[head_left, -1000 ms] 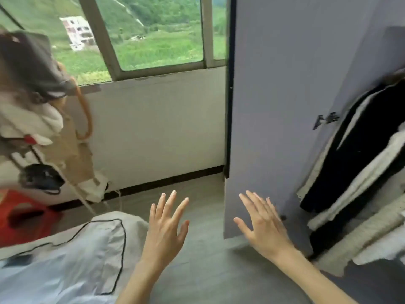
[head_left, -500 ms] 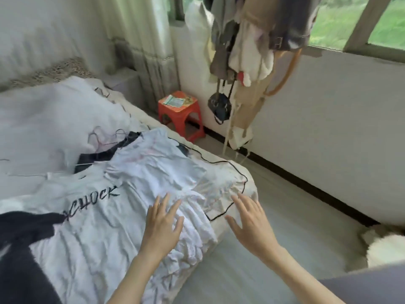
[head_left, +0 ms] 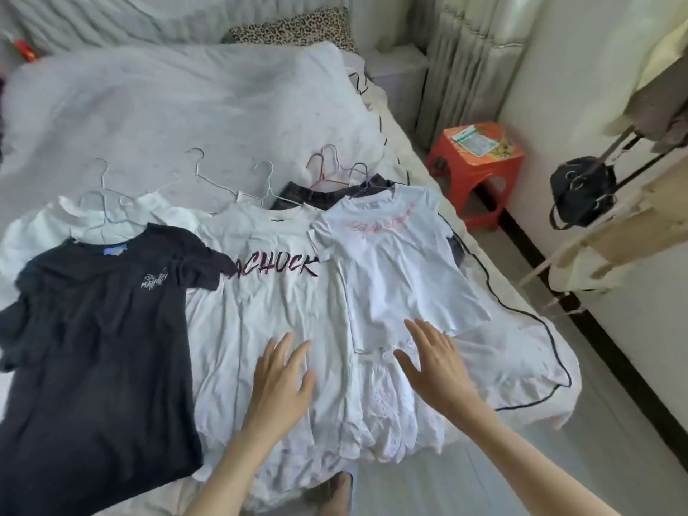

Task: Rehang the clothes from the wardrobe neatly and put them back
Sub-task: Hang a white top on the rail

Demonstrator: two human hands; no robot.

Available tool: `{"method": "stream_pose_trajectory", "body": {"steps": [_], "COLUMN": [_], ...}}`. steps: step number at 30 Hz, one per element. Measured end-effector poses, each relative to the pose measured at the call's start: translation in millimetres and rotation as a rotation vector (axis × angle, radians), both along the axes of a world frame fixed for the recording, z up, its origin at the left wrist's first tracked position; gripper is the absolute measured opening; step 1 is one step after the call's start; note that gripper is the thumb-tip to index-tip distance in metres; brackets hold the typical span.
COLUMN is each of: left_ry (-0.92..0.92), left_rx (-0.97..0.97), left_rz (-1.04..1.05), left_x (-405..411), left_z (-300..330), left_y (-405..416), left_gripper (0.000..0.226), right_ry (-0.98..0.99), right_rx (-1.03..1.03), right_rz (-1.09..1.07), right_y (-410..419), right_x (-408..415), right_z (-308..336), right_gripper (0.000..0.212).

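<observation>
Head view looks down on a bed [head_left: 193,106] where three tees lie flat side by side, collars toward the far end, hems toward the person: a black tee [head_left: 100,329], a white tee [head_left: 260,310] lettered "ACHOCK", a smaller white tee [head_left: 394,262] with unreadable pink script. Wire hangers [head_left: 223,184] lie just beyond the collars. Left hand [head_left: 279,381] and right hand [head_left: 435,366] are apart, fingers straight, holding nothing. An orange stool [head_left: 476,173] stands beside the bed.

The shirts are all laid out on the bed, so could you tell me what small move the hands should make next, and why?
Probably lower the right hand onto the small white shirt with pink lettering and take hold of it near the hem. Both that hand and the left hand are open above the clothes, holding nothing; this shirt lies on top at the right, and loose wire hangers lie just beyond its collar.
</observation>
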State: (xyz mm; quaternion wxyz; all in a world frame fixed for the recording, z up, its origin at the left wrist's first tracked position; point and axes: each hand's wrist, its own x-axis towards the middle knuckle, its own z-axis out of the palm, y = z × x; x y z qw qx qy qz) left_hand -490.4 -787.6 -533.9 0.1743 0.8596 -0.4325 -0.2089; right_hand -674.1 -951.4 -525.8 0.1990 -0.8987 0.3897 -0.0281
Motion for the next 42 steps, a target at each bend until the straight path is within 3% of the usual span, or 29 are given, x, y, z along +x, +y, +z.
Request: {"method": "stream_pose_trajectory", "body": {"steps": [13,20,23,28,31,33,36,42], "left_ry": [0.099,0.039,0.07,-0.06,-0.048,-0.051,-0.024,0.106], "left_rx": [0.072,0.241,0.169,-0.059,-0.029,-0.033,-0.026,-0.159], "left_rz": [-0.142,-0.119,-0.012,0.031,0.122,0.118,0.064,0.01], "left_x": [111,192,226,260,267,269,272,269], "left_z": [-64,-124,-144,-184,-195,-201,-206,-180], "left_y": [-222,-325,-374,-440,-458,-459,-452,-433], "left_gripper": [0.05,0.051,0.048,0.034,0.029,0.017,0.017,0.016], "right_ry": [0.143,0.217,0.244,0.351,0.358,0.289,0.146,0.033], "right_rx": [0.031,0.01,-0.025,-0.119,-0.137,-0.153,-0.189,-0.19], "right_rz": [-0.067,-0.047,-0.035,0.014,-0.017,-0.042,-0.048,-0.039], "right_y": [-220,-351,-405,-462,-482,-491,-492,-475], "right_x": [110,181,213,243,249,251,251,232], "right_z": [-42,-88,-114,-154,-171,-180,-185,-163], "right_gripper": [0.055,0.053,0.052,0.058,0.051,0.033,0.011,0.012]}}
